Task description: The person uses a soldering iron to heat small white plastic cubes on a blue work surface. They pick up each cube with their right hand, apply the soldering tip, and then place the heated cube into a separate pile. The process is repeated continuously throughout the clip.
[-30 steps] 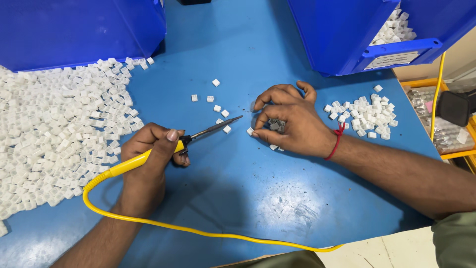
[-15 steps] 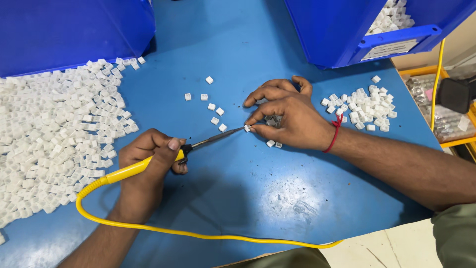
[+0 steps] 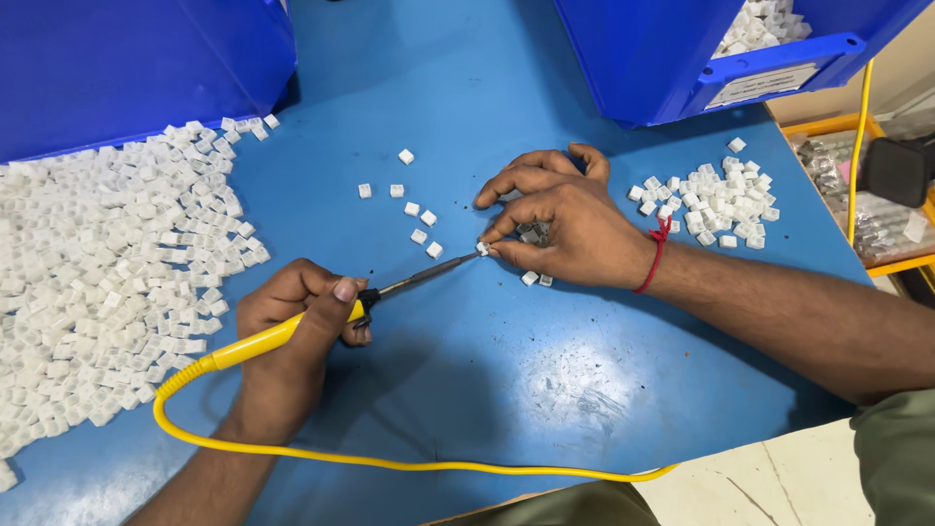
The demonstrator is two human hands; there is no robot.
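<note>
My left hand (image 3: 290,331) grips a yellow-handled soldering iron (image 3: 292,329) whose thin dark tip reaches right to a small white plastic piece (image 3: 482,248). My right hand (image 3: 565,219), with a red thread at the wrist, pinches that piece between thumb and forefinger against the blue table (image 3: 467,390). A few more small pieces lie under the right palm. The iron's yellow cable (image 3: 409,464) loops along the table's near edge.
A large heap of white pieces (image 3: 107,263) covers the left side. A smaller pile (image 3: 716,205) lies right of my right hand, and several loose pieces (image 3: 409,209) sit in the middle. Blue bins (image 3: 146,68) (image 3: 682,58) stand at the back.
The iron's tip has moved right until it touches the piece in my right fingers. My right hand has stayed in place.
</note>
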